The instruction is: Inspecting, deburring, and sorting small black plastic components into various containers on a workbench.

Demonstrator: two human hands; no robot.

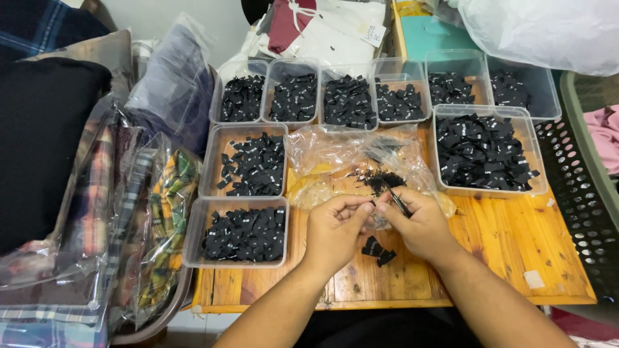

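Note:
My left hand [334, 227] and my right hand [419, 222] meet over the middle of a wooden table [509, 238]. Their fingertips pinch a small black fabric label [374, 205] between them. The right hand also grips a thin dark tool [400, 203], perhaps small scissors or tweezers. Below the hands a few loose black labels [378, 251] lie on the wood. Just beyond the fingers a small heap of black scraps [380, 180] rests on a crumpled clear plastic bag [329, 158].
Several clear plastic tubs of black labels ring the work spot: one near left [240, 233], one above it [248, 164], a row at the back [348, 96], a large one at right [487, 151]. Bagged plaid fabrics [155, 212] pile up left. A black perforated chair [580, 193] stands right.

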